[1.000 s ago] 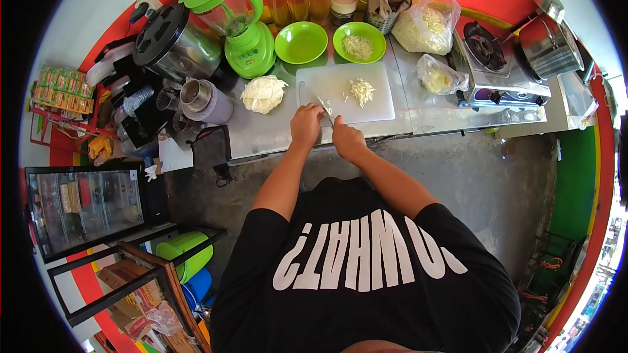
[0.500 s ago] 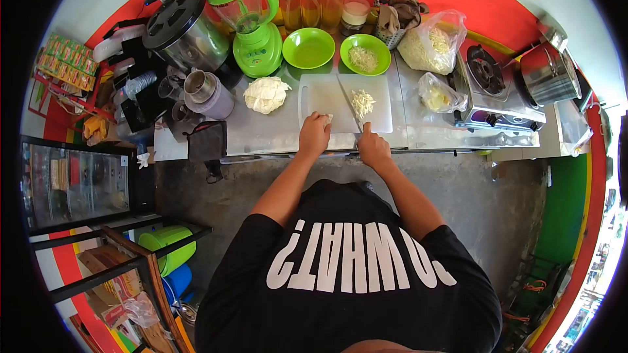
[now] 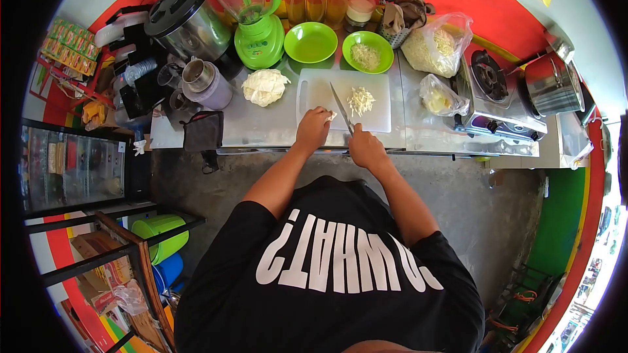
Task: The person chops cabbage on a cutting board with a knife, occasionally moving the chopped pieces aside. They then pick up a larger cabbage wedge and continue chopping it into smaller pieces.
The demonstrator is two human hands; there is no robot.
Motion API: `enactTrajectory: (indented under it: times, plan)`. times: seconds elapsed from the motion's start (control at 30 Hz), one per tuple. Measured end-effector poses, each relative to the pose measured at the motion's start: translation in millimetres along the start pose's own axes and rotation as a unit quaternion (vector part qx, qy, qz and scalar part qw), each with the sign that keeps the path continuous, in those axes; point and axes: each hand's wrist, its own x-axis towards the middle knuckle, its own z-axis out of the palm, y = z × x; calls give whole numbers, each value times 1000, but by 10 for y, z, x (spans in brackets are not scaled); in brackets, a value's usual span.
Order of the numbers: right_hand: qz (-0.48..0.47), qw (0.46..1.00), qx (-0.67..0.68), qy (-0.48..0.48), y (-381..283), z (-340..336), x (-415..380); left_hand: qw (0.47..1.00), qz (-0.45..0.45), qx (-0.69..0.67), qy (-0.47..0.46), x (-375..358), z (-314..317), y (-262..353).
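Observation:
On the white cutting board point(image 3: 314, 91) lies a small heap of pale shredded vegetable point(image 3: 361, 101). My right hand point(image 3: 367, 147) is wrapped round the handle of a knife point(image 3: 340, 106), whose blade points up and to the left over the board, left of the heap. My left hand point(image 3: 314, 129) is closed on a small pale piece point(image 3: 331, 116) at the board's front edge. To the left of the board rests a pale cabbage head point(image 3: 265, 87). Behind the board stand an empty green bowl point(image 3: 311, 42) and a green bowl with shreds point(image 3: 368, 51).
A green blender point(image 3: 259, 42), a steel pot point(image 3: 196, 26) and a grey jug point(image 3: 208, 86) stand at the left. Pump bottles point(image 3: 316, 1) line the back. At the right are two plastic bags point(image 3: 437, 46) and a gas stove point(image 3: 489, 101) bearing a large pot point(image 3: 553, 85).
The knife has shifted left, away from the heap, with my right hand. My left hand stays by the board's front edge with the piece. The whole view has shifted slightly.

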Motion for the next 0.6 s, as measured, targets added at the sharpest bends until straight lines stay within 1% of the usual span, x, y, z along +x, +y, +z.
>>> enactTrajectory:
  times: [0.07,0.1,0.23,0.37,0.43,0.5,0.6]
  plan:
    - [5,1000,-23,-17,-64,-47,-52,1000,10,-3,1,22,23,-3]
    - [9,998,-47,-33,-80,-53,-70,1000,5,-7,2,42,42,12]
    - [16,996,-75,-47,-38,28,-120,1000,-19,-1,-8,72,65,53]
    - [15,997,-78,-14,135,398,-41,1000,-23,1,-11,81,76,55]
    - [20,997,-73,-4,152,471,-6,1000,-27,-2,-9,81,64,73]
    - [13,997,-73,11,141,459,76,1000,-20,0,-6,84,63,68]
    - [14,997,-74,6,83,316,107,1000,-7,10,-7,54,73,45]
